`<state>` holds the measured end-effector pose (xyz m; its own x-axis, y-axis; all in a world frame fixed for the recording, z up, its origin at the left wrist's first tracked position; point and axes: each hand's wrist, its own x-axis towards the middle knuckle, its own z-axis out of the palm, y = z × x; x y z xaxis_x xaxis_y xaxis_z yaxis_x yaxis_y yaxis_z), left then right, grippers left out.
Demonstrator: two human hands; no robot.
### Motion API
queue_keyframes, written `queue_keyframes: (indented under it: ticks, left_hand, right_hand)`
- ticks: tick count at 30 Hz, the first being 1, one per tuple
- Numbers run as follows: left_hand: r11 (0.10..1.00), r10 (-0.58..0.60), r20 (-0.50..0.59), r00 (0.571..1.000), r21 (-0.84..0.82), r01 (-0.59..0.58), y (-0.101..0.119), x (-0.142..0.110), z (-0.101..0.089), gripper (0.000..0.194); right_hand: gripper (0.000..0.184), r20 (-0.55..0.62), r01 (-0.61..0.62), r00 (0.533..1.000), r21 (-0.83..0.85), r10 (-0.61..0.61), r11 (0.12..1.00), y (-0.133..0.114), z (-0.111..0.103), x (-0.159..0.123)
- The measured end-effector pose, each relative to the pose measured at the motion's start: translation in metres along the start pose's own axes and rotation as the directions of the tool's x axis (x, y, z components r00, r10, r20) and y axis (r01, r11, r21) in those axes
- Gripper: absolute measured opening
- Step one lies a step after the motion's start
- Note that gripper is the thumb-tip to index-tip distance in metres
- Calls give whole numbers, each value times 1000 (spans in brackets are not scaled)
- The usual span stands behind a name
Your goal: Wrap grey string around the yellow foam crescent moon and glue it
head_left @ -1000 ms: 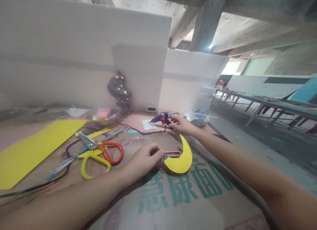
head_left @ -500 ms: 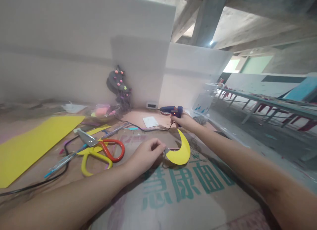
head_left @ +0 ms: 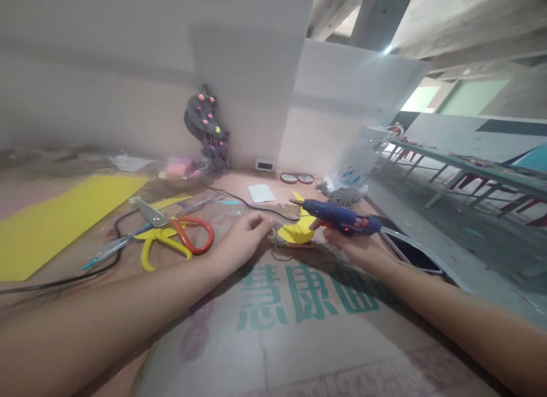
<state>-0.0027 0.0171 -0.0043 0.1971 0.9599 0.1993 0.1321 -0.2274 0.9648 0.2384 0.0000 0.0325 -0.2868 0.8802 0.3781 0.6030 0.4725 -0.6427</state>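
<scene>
My left hand (head_left: 248, 235) is closed in a pinch at the left tip of a yellow crescent moon cutout (head_left: 294, 233). A small grey piece shows between the fingertips and the yellow; I cannot make out what it is. My right hand (head_left: 348, 246) is wrapped round a blue hot glue gun (head_left: 337, 213) with a small red light lit. Its nozzle points left, in front of the crescent's upper part, and covers some of it. Whether nozzle and cutout touch, I cannot tell. Beneath both hands lies printed cardboard (head_left: 307, 351).
Left of my hands lie scissors (head_left: 199, 237) with red and yellow handles and a yellow sheet (head_left: 72, 226). A black cord (head_left: 239, 199) crosses the table. Behind are a white square (head_left: 261, 193), grey yarn (head_left: 344, 197) and a decorated dark crescent (head_left: 205, 121). A phone (head_left: 414, 252) lies right.
My right hand has lifted the glue gun from the back of the table and brought it nearer, over the crescent. My left hand keeps its pinch. The view has tilted down.
</scene>
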Motion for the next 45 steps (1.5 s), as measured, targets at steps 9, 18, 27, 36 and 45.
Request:
queue_keyframes:
  ticks: [9,18,27,36,45]
  left_hand:
    - [998,-19,-54,998,-64,15,2,-2,-1,31]
    - [1000,-10,-57,998,-13,9,1,0,-3,31]
    - [1000,-10,-53,999,-20,9,5,-1,-2,29]
    - [999,-22,-42,999,-34,21,6,-2,-2,26]
    - [1000,-8,-65,998,-14,7,5,-1,-3,28]
  right_hand:
    - [22,129,-16,992,152,-3,988,13,19,-8]
    - [24,117,-25,993,17,23,1000,8,17,-6]
    - [24,147,-23,989,81,11,996,11,19,-7]
    - [20,114,-9,993,33,5,999,11,19,-7]
    - [26,116,-33,993,-34,36,999,7,15,-8]
